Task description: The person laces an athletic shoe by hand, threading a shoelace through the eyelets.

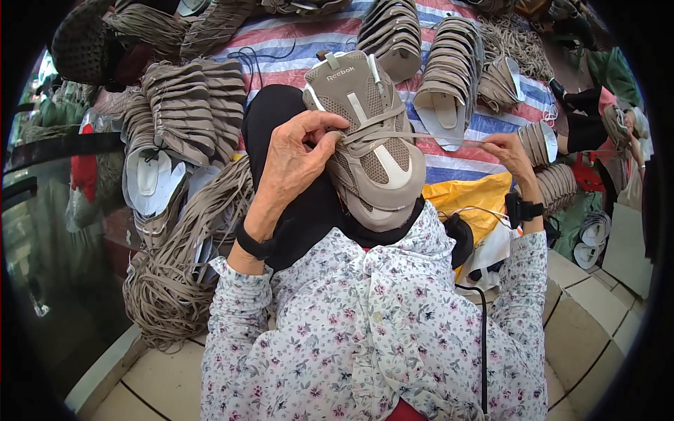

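Note:
A taupe and cream shoe upper (375,165) rests on my lap, toe toward me and tongue pointing away. A flat taupe shoelace (379,135) crosses it through the lower eyelets. At the upper's left edge my left hand (298,151) pinches the lace between thumb and forefinger. Off to the right, my right hand (511,156) holds the other stretch of lace, which runs out nearly straight from the upper. Both wrists wear black bands.
Stacked shoe uppers (193,105) stand on the left, with more stacks (449,70) ahead on a striped plastic sheet (302,42). A heap of loose laces (175,295) lies at lower left. A yellow bag (467,203) sits by my right side. Another person's hand (635,133) shows at far right.

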`<state>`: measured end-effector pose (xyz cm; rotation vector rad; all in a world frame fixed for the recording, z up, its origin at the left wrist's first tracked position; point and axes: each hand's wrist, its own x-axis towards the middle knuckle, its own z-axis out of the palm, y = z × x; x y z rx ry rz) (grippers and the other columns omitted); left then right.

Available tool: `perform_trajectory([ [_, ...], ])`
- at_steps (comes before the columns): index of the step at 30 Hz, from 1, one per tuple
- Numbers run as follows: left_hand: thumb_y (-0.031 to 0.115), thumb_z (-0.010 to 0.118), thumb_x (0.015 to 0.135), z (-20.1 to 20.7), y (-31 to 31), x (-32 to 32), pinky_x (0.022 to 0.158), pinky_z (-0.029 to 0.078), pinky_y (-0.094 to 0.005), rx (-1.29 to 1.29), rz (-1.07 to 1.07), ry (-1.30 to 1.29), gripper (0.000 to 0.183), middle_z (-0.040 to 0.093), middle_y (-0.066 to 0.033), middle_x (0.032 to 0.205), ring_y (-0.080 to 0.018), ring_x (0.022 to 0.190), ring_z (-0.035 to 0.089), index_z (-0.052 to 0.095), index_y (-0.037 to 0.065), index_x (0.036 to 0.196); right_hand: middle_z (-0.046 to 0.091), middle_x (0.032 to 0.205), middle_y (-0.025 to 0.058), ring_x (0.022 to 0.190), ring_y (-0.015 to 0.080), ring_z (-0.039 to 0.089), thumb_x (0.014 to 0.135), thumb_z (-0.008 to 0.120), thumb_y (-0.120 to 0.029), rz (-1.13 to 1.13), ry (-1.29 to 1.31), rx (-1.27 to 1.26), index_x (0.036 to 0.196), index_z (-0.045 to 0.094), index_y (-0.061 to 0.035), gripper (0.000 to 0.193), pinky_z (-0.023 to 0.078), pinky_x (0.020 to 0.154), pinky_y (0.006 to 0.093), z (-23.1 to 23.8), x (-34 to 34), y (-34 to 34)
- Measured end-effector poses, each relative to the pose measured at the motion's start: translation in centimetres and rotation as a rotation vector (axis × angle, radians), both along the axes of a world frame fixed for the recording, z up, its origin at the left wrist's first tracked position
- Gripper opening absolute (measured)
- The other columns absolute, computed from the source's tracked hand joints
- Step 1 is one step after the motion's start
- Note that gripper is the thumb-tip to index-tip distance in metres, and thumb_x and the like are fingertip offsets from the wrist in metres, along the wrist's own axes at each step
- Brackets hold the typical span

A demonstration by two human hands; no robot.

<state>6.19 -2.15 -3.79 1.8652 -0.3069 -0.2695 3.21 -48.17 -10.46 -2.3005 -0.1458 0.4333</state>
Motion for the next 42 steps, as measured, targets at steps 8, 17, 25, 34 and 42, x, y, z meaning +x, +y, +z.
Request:
perform_trajectory([
  [8, -0.002, 0.061, 0.09, 3.1, -2.6, -1.9, 0.052, 0.038, -0.0207, 0.177, 0.067, -0.34, 0.019, 0.059, -0.0014, 0.074, -0.0035, 0.064, 0.05, 0.07, -0.002, 0.107, 0.07, 0.094, 0.0107, 0.08, 0.0182, 0.068, 0.09, 0.062, -0.007, -1.219, 0.26, 0.67, 0.114, 0.066, -0.0012, 0.025, 0.056, 0.068, 0.0306, -5.0, -9.8, -13.5],
  [17, 0.006, 0.051, 0.098, 2.6, -4.6, -2.4, 0.044, 0.04, -0.0234, 0.183, -0.02, 0.009, 0.037, 0.057, -0.0034, 0.062, -0.0073, 0.045, 0.048, 0.055, -0.003, 0.133, 0.062, 0.12, 0.0157, 0.106, 0.0237, 0.061, 0.095, 0.05, 0.004, -1.218, -0.22, 0.948, 0.129, 0.051, 0.0103, 0.034, 0.047, 0.097, 0.0307, -8.9, -21.2, -23.7],
  [25, 0.018, 0.047, 0.101, 3.8, -4.0, -2.3, 0.043, 0.04, -0.0231, 0.01, -0.046, 0.376, 0.054, 0.056, -0.0048, 0.06, -0.0085, 0.042, 0.048, 0.034, -0.008, 0.146, 0.052, 0.081, 0.0055, 0.065, 0.0122, 0.047, 0.097, 0.055, -0.002, -1.498, -0.27, 1.003, 0.102, 0.056, 0.0034, 0.007, 0.034, 0.048, 0.0236, -7.2, -31.2, -37.0],
  [34, 0.02, 0.052, 0.099, 2.4, -3.7, 1.6, 0.044, 0.029, -0.0202, 0.042, -0.065, 0.339, 0.049, 0.056, -0.0003, 0.059, -0.004, 0.048, 0.042, 0.048, -0.007, 0.14, 0.061, 0.079, -0.003, 0.06, 0.0014, 0.052, 0.093, 0.067, -0.012, -1.087, -0.016, 0.666, 0.1, 0.066, -0.006, 0.009, 0.035, 0.045, 0.0155, -6.0, -12.2, -7.5],
  [42, 0.01, 0.063, 0.081, 1.5, -5.9, 3.8, 0.053, 0.043, -0.0255, 0.609, -0.026, -0.434, 0.02, 0.053, -0.0045, 0.055, -0.0076, 0.052, 0.05, 0.074, -0.002, 0.092, 0.064, 0.081, -0.0022, 0.072, 0.0042, 0.057, 0.092, 0.069, -0.012, -0.363, -0.008, 0.816, 0.096, 0.07, -0.0011, 0.011, 0.046, 0.066, 0.0197, 2.5, 0.3, 17.1],
])
